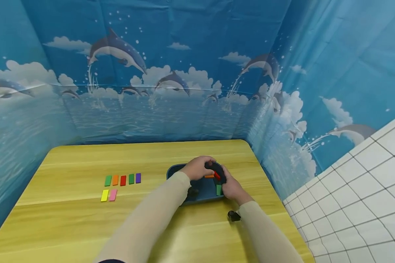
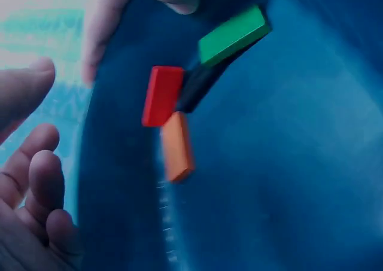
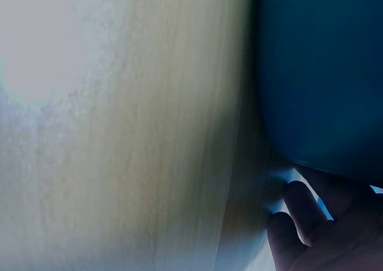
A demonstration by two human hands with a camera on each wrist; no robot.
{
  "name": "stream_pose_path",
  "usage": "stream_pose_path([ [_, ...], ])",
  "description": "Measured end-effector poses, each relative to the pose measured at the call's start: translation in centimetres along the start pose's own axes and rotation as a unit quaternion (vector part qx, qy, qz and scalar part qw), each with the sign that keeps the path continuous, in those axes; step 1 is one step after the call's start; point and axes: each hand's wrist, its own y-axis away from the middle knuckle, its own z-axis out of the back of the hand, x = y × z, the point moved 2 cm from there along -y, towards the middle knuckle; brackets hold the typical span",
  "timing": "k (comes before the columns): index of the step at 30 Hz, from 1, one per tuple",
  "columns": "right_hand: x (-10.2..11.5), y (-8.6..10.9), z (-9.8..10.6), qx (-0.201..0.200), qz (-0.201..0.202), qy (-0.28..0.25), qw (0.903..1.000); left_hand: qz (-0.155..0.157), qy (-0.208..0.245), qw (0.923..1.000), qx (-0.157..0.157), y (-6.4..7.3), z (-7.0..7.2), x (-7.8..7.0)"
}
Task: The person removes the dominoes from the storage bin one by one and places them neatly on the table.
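Note:
A dark blue basin (image 1: 202,193) stands on the table, right of the middle. My right hand (image 1: 232,186) grips its right-end rim; in the right wrist view, the fingers (image 3: 302,211) are against the outer wall. My left hand (image 1: 196,168) is over the basin's far side. In the left wrist view its thumb and loosely bent fingers are apart, with nothing between them. Inside the basin, near the right end, lie a green block (image 2: 234,36), a red block (image 2: 163,96) and an orange block (image 2: 178,146). The left forearm hides part of the basin.
On the table's left side several flat coloured blocks lie in a row, among them a red block (image 1: 123,180) and a purple block (image 1: 138,178). A yellow block (image 1: 104,195) and a pink block (image 1: 113,195) lie nearer. A dolphin-print curtain (image 1: 171,109) hangs behind the table.

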Motion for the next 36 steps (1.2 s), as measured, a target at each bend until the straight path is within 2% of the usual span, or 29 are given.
stream_pose_path([
  [3, 0.1, 0.1, 0.0, -0.003, -0.005, -0.002, 1.0, 0.007, 0.0, 1.0, -0.005, -0.4, -1.3, 0.5],
  [7, 0.1, 0.3, 0.0, -0.005, -0.004, -0.002, 1.0, 0.002, -0.033, 0.9993, 0.016, -0.8, -2.9, 1.2],
  [9, 0.0, 0.4, -0.1, -0.012, -0.001, 0.0, 0.9999, 0.0, -0.029, 0.9994, 0.021, -0.9, -3.4, 1.5],
  [13, -0.1, 0.5, 0.0, -0.013, 0.001, -0.006, 0.9999, 0.01, -0.014, 0.9998, 0.002, -1.4, -3.7, 1.8],
  [15, -0.1, 0.5, 0.1, -0.01, -0.001, -0.01, 0.9999, 0.018, -0.032, 0.9993, -0.012, -1.7, -3.7, 1.8],
  [18, 0.0, 0.5, 0.1, -0.01, 0.001, -0.016, 0.9998, 0.028, -0.094, 0.995, -0.018, -2.1, -3.9, 1.7],
  [22, 0.0, 0.5, -0.1, -0.011, 0.009, -0.008, 0.9999, 0.043, -0.159, 0.9863, 0.008, -2.4, -4.4, 1.3],
  [24, 0.1, 0.5, -0.2, -0.009, 0.009, -0.004, 0.9999, 0.048, -0.171, 0.9839, 0.022, -2.4, -4.6, 1.4],
  [28, 0.0, 0.6, -0.5, -0.007, 0.003, -0.005, 1.0, 0.043, -0.151, 0.9871, 0.03, -2.4, -5.0, 2.1],
  [32, 0.0, 0.5, -0.5, -0.009, -0.001, -0.007, 0.9999, 0.037, -0.114, 0.9926, 0.02, -2.6, -5.1, 3.0],
  [36, 0.0, 0.3, -0.2, -0.013, -0.004, -0.012, 0.9998, 0.038, -0.108, 0.9934, 0.005, -2.6, -4.9, 3.1],
])
